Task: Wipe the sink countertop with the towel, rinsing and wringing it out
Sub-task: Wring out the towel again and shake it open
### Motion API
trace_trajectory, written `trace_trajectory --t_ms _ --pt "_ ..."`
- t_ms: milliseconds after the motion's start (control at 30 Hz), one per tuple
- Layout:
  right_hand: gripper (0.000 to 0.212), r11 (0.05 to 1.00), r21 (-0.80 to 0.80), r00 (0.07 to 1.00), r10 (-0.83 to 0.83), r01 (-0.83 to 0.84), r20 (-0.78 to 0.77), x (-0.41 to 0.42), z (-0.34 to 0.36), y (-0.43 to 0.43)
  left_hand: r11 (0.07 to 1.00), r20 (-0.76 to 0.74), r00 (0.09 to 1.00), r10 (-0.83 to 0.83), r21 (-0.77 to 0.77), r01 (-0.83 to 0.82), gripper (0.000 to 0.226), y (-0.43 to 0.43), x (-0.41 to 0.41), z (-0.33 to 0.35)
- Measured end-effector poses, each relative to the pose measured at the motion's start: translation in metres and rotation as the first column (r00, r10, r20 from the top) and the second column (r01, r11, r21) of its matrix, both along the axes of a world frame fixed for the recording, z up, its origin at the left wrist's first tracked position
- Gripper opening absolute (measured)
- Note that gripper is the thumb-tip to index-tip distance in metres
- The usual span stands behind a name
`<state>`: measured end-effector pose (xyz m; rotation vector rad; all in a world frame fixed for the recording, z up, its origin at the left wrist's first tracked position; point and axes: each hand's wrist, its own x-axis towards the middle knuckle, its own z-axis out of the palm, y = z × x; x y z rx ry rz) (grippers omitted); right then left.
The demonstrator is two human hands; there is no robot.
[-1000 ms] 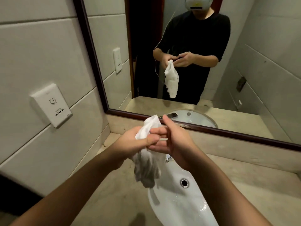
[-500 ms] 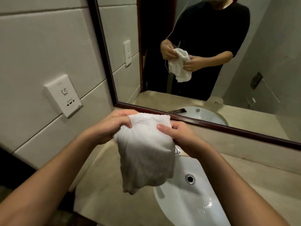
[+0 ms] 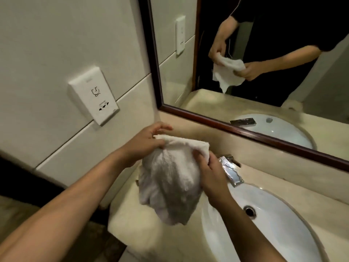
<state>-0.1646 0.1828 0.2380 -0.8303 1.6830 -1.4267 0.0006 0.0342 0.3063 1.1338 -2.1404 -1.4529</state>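
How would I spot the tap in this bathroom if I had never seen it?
Start at the big dark-framed mirror on the wall and drop to the beige countertop below it. At the back rim of the white sink sits the tap, just right of the towel. It is the only shiny metal piece there, flat and angular.

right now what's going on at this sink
A person stands at a bathroom vanity holding a white terry towel in the air with both hands. The left hand pinches its top edge, the right hand grips its right side. It hangs over the beige stone countertop, beside the white oval basin. No water is visibly running.
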Motion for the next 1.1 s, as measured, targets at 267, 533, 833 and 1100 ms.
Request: trace_trajectory --t_ms 267,533,833,1100 --pt "0.063 0.912 0.387 0.942 0.002 0.136 -0.336 -0.001 -0.159 -0.083 0.967 0.44 0.898 -0.002 -0.227 0.114 0.073 -0.069 -0.008 -0.217" --pt "0.061 0.893 0.45 0.634 0.344 0.008 -0.693 0.049 -0.245 -0.089 0.862 0.627 0.779 -0.027 -0.379 0.335 0.071 -0.03 0.022 -0.337" --pt "0.071 0.865 0.497 0.502 0.399 0.072 -0.767 0.03 -0.285 -0.135 0.736 0.561 0.826 -0.046 -0.54 0.408 0.065 -0.085 0.008 -0.352" --pt "0.071 0.819 0.569 0.51 0.46 0.072 -0.727 0.007 -0.278 -0.186 0.668 0.553 0.833 0.012 -0.624 0.405 0.065 -0.138 -0.02 -0.354"
